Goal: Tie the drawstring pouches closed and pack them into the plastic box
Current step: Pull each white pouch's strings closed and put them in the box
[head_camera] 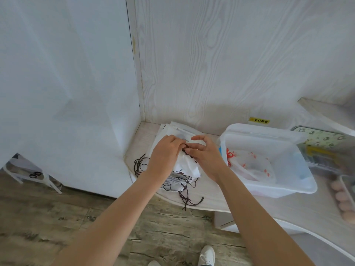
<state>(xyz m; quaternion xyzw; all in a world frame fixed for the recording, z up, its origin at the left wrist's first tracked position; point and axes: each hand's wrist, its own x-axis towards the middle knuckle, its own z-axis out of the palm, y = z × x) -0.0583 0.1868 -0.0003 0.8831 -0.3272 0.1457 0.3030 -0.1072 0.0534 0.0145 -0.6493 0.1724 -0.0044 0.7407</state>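
The dark cord at the mouth of a white pouch is pinched by the curled fingers of the left hand and right hand. Beneath the grip, the pouch's long axis runs toward the desk edge. The plastic box lies just right.

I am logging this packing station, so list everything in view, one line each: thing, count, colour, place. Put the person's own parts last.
white fabric drawstring pouch with dark print: one, white, on the counter, gripped by both hands.
dark brown drawstring cords: several, count unclear, loose on the counter's front edge.
flat white pouches: a stack, count unclear, behind the hands.
clear plastic box: one, translucent, on the counter to the right.
white pouch with red drawstring: one, inside the box.
yellow warning sticker: one, on the wall.
pale wood-grain counter: one.
white shoes: two, on the floor.
left hand: pinching the pouch's mouth.
right hand: pinching the cord.
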